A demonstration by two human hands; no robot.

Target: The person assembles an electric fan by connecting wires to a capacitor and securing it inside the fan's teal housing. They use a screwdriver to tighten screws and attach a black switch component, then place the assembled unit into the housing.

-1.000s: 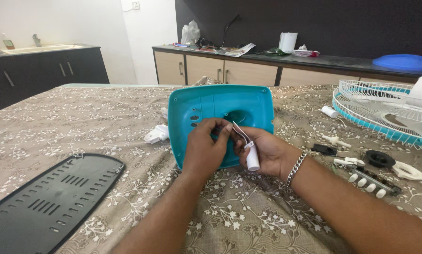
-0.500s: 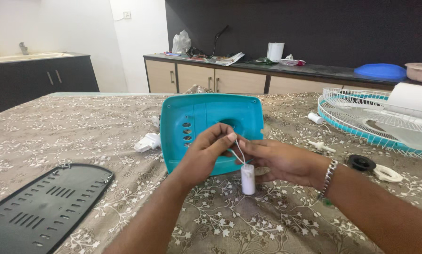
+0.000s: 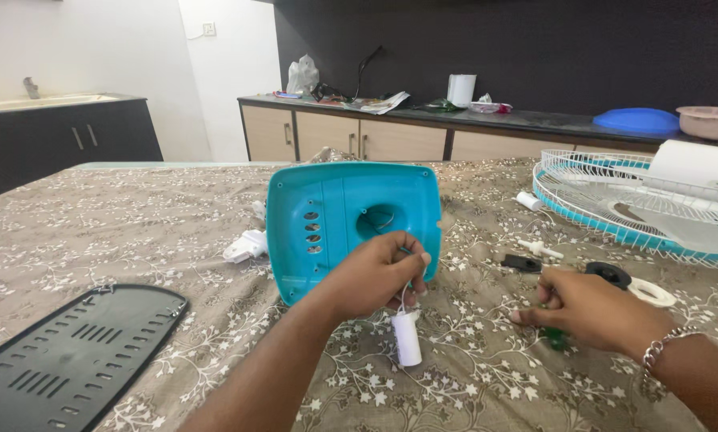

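A teal plastic fan base cover (image 3: pixel 335 216) stands tilted on the table, its round hole facing me. My left hand (image 3: pixel 379 276) pinches thin wires in front of the cover; a small white cylindrical capacitor (image 3: pixel 407 338) hangs from them just above the cloth. My right hand (image 3: pixel 587 308) has come away to the right and rests low on the table, fingers curled over a small green object (image 3: pixel 555 338) that is mostly hidden. A metal bracelet circles that wrist.
A black vented plate (image 3: pixel 63 360) lies at the front left. A white plug (image 3: pixel 244 246) sits left of the cover. Right of it lie a fan grille (image 3: pixel 639 200), a black ring (image 3: pixel 612 274), a white ring (image 3: pixel 653 294) and small white parts (image 3: pixel 540 248). Cabinets stand behind.
My right hand let go of the capacitor and wires and moved right and down to the table. The capacitor now dangles lower from my left hand alone.
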